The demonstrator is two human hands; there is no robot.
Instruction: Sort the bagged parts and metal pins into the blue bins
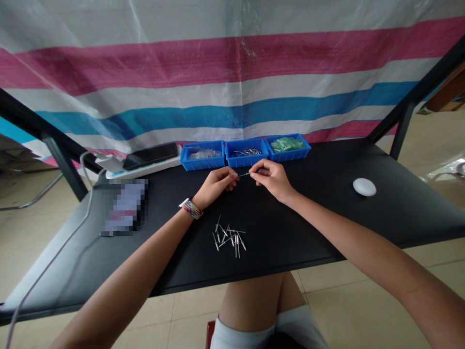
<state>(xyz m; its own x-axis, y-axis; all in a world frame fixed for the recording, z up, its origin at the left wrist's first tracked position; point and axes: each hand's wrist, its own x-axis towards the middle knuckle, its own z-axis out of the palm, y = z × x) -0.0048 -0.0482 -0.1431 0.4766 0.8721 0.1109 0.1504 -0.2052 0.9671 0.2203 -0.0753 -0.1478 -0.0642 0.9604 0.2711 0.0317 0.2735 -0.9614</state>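
My left hand (217,185) and my right hand (271,178) meet over the black table (327,218), just in front of the blue bins. A thin metal pin (244,174) runs between their pinched fingertips; each hand grips one end. My left wrist wears a colourful band (192,208). Closer to me lies a small heap of several similar metal pins (228,237). The middle blue bin (247,153) holds more metal pins.
The left blue bin (202,155) holds clear small parts and the right blue bin (287,147) green ones. A phone (150,156) lies on a white power strip at the back left, with a cable trailing off the table. A white round object (364,187) sits to the right.
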